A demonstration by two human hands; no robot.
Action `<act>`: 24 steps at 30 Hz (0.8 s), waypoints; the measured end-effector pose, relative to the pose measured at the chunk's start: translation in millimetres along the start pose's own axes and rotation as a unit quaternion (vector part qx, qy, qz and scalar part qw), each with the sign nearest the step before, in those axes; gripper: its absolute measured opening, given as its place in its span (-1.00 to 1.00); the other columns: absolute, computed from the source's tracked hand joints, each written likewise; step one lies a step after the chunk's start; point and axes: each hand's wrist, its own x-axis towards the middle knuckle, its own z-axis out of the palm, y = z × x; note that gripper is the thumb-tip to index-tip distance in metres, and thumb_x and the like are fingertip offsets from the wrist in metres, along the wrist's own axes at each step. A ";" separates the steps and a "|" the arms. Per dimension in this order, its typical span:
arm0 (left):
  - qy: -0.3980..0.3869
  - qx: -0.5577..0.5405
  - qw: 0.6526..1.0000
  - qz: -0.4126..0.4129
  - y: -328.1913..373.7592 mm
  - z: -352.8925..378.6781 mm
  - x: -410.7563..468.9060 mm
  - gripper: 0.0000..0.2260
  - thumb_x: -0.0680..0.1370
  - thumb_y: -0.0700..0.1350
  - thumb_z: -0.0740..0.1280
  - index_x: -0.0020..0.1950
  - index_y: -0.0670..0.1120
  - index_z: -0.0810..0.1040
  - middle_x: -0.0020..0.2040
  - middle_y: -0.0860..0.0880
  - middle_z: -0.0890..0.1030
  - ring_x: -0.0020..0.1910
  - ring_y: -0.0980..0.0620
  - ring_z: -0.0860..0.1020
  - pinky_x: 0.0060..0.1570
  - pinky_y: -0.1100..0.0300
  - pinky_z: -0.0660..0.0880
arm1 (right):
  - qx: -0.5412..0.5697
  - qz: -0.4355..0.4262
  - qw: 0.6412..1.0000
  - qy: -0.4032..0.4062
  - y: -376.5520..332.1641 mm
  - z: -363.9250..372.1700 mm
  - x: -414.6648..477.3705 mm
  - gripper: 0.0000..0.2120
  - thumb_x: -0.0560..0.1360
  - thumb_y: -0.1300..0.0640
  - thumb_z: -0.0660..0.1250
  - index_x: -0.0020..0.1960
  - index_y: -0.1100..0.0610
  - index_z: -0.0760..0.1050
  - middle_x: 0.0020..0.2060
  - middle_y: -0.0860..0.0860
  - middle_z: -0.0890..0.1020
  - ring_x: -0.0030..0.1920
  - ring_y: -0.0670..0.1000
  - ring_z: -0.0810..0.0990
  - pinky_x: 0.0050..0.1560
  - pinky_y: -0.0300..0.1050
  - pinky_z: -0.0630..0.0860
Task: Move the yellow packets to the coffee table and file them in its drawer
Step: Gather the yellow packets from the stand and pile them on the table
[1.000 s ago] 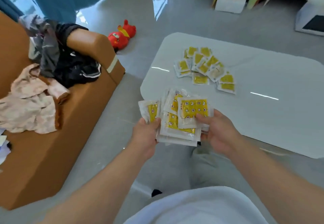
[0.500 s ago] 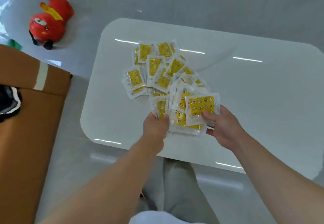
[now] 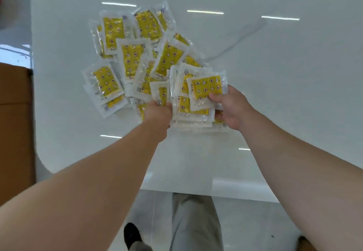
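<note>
**Both hands full of yellow packets above the white tabletop**

The person stands at the near edge of the tabletop with both forearms stretched out over it. Between the hands is a thick bundle of yellow packets, fanned and uneven, with clear plastic borders sticking out at every side.

The left hand is curled round the bundle's left edge. Only the back of the hand shows, and one packet pokes up above its knuckles. The right hand grips the right edge, with the thumb pressed down on the top packet (yellow, printed with small stars, flowers and a moon) and the fingers tucked underneath.

Just beyond the hands, further in on the tabletop, lies a heap of loose packets. They overlap at all angles and spread to the left and away from the person. The held bundle covers the near right side of that heap from this angle. I cannot tell whether it rests on the heap or is held clear of it.

A brown sofa edges in at the left. Below the tabletop's near rim are a grey trouser leg, a dark shoe and the pale glossy floor.
</note>
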 end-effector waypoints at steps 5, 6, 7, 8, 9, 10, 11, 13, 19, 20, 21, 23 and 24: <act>0.021 0.043 0.999 0.014 -0.6 1.0 14.5 -0.90 0.56 -0.10 0.40 0.05 0.07 0.60 -0.05 0.02 0.67 -0.01 -0.07 0.66 0.02 -0.09 0.67 | -0.075 -0.029 0.995 0.067 -2.6 7.0 10.6 -0.72 0.41 0.03 0.54 0.09 0.04 0.62 -0.04 0.02 0.75 -0.03 0.17 0.74 0.01 0.31 0.67; 0.030 0.052 0.998 0.017 -0.6 -1.0 13.6 -0.89 0.54 -0.06 0.42 0.06 0.04 0.61 -0.07 0.03 0.65 -0.04 -0.05 0.65 0.02 -0.06 0.67 | -0.114 -0.044 0.988 0.091 -2.2 10.3 8.8 -0.67 0.36 -0.04 0.53 0.07 0.04 0.62 -0.04 0.02 0.74 -0.03 0.14 0.73 0.01 0.25 0.68; 0.036 0.063 0.997 0.021 -0.7 -3.6 12.4 -0.81 0.52 -0.01 0.45 0.10 0.01 0.62 -0.09 0.05 0.63 -0.10 -0.02 0.62 0.00 0.00 0.67 | -0.163 -0.060 0.978 0.118 -0.7 13.2 6.7 -0.63 0.34 -0.10 0.51 0.08 0.04 0.60 -0.03 0.01 0.72 -0.03 0.11 0.72 0.03 0.17 0.68; 0.039 0.077 0.996 0.022 -1.3 -7.3 10.7 -0.73 0.50 0.03 0.46 0.16 -0.02 0.61 -0.10 0.06 0.61 -0.17 0.02 0.57 -0.07 0.07 0.64 | -0.210 -0.071 0.964 0.145 2.1 15.8 4.0 -0.58 0.35 -0.14 0.50 0.11 0.06 0.58 0.01 0.02 0.70 -0.02 0.09 0.69 0.04 0.10 0.66; 0.039 0.088 0.995 0.020 -1.9 -11.7 9.1 -0.68 0.50 0.05 0.46 0.19 -0.05 0.59 -0.11 0.04 0.60 -0.22 0.04 0.53 -0.18 0.13 0.57 | -0.245 -0.075 0.951 0.170 6.2 17.9 2.0 -0.52 0.38 -0.17 0.49 0.18 0.08 0.54 0.08 0.04 0.65 0.02 0.09 0.66 0.05 0.06 0.63; 0.038 0.093 0.995 0.018 -2.6 -16.6 9.4 -0.67 0.51 0.04 0.45 0.20 -0.08 0.57 -0.12 0.02 0.59 -0.25 0.05 0.51 -0.27 0.18 0.48 | -0.264 -0.069 0.943 0.192 9.4 19.7 0.2 -0.43 0.40 -0.19 0.49 0.27 0.08 0.48 0.18 0.06 0.58 0.09 0.10 0.63 0.08 0.05 0.61; 0.037 0.098 0.994 0.022 -3.5 -21.9 10.3 -0.69 0.53 0.03 0.45 0.19 -0.09 0.57 -0.13 0.01 0.59 -0.26 0.06 0.50 -0.33 0.21 0.41 | -0.271 -0.055 0.938 0.211 10.8 21.4 -2.1 -0.33 0.40 -0.22 0.49 0.38 0.06 0.40 0.27 0.07 0.49 0.17 0.13 0.59 0.15 0.08 0.59; 0.035 0.113 0.992 0.033 -3.5 -32.6 7.0 -0.80 0.55 -0.01 0.44 0.10 -0.07 0.59 -0.17 0.02 0.57 -0.28 0.08 0.50 -0.39 0.24 0.35 | -0.296 -0.054 0.922 0.245 9.6 23.7 -9.7 -0.14 0.41 -0.21 0.51 0.55 -0.01 0.18 0.41 0.11 0.33 0.37 0.18 0.45 0.30 0.13 0.49; 0.015 0.102 0.994 0.020 0.2 -55.5 -8.4 -0.85 0.55 -0.08 0.43 -0.21 0.00 0.54 -0.26 -0.02 0.51 -0.28 0.00 0.48 -0.23 0.17 0.46 | -0.519 -0.237 0.806 0.161 -8.5 31.5 -28.6 -0.21 0.49 0.04 0.35 0.64 -0.16 0.09 0.64 0.03 0.05 0.61 0.14 0.05 0.53 0.19 0.15; 0.009 0.099 0.995 0.023 -0.2 -57.2 -11.1 -0.86 0.55 -0.10 0.42 -0.20 0.00 0.54 -0.26 -0.02 0.52 -0.23 -0.02 0.50 -0.19 0.15 0.48 | -0.553 -0.246 0.785 0.135 -12.6 35.7 -28.5 -0.25 0.51 0.01 0.31 0.63 -0.16 0.11 0.65 0.01 0.04 0.62 0.14 0.01 0.55 0.20 0.10; 0.003 0.096 0.995 0.026 -0.7 -58.3 -13.0 -0.85 0.55 -0.12 0.42 -0.21 0.00 0.54 -0.25 -0.02 0.52 -0.20 -0.03 0.52 -0.15 0.12 0.50 | -0.583 -0.249 0.765 0.114 -16.1 39.9 -26.8 -0.29 0.53 -0.03 0.29 0.63 -0.17 0.12 0.65 0.00 0.04 0.63 0.14 -0.02 0.57 0.21 0.06; -0.003 0.090 0.995 0.031 -1.7 -60.3 -13.3 -0.82 0.55 -0.17 0.41 -0.23 0.00 0.51 -0.25 -0.02 0.53 -0.16 -0.05 0.53 -0.08 0.09 0.54 | -0.621 -0.250 0.738 0.087 -22.8 48.5 -23.6 -0.31 0.54 -0.12 0.25 0.63 -0.18 0.11 0.66 -0.01 0.03 0.64 0.14 -0.04 0.58 0.26 0.02; -0.011 0.088 0.996 0.031 -2.1 -61.5 -14.1 -0.81 0.55 -0.18 0.40 -0.23 -0.01 0.50 -0.23 -0.03 0.53 -0.15 -0.05 0.54 -0.05 0.07 0.56 | -0.630 -0.251 0.731 0.080 -25.4 52.2 -22.2 -0.31 0.54 -0.15 0.24 0.63 -0.17 0.11 0.66 -0.01 0.04 0.64 0.14 -0.03 0.57 0.28 0.03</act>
